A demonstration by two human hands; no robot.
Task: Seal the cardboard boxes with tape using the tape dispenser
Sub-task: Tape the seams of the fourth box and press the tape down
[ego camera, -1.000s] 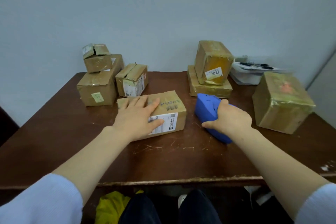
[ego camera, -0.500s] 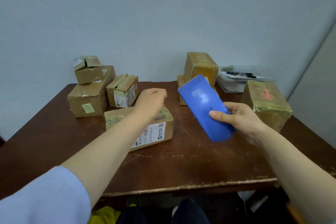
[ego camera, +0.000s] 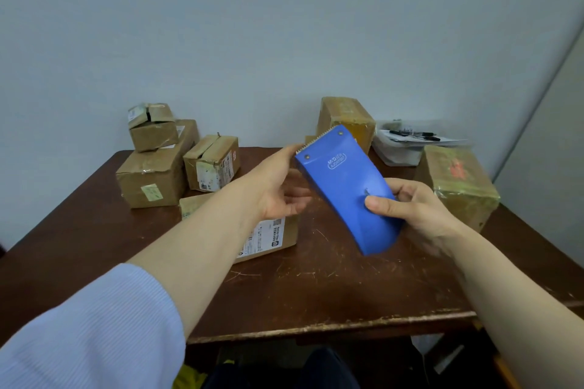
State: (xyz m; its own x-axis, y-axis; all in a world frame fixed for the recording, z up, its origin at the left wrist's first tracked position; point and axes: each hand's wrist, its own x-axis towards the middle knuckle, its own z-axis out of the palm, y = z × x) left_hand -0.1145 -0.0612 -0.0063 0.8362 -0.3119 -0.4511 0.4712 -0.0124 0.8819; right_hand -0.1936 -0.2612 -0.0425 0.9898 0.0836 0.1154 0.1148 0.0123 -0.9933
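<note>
Blue tape dispenser [ego camera: 346, 186] held above the table [ego camera: 316, 294], serrated edge [ego camera: 319, 139] up, right hand [ego camera: 420, 210] gripping its lower half. Left hand [ego camera: 276, 188] open beside that edge (tape end not visible). It should pinch the tape clear of the blade, then pull toward the labelled box [ego camera: 268, 237] underneath.

On the table [ego camera: 316, 294], far left, we find a small box [ego camera: 153, 133] on a large box [ego camera: 151, 180], with a third box [ego camera: 211, 164] just to its right. A near box [ego camera: 268, 237] lies at centre, partly hidden by the left hand [ego camera: 275, 186]. Right of that hand, above the table, the right hand [ego camera: 414, 208] holds the tape dispenser [ego camera: 347, 186]. Behind it stands a far box [ego camera: 347, 117]; a paper stack [ego camera: 401, 148] lies far right, an end box [ego camera: 458, 186] nearer.
</note>
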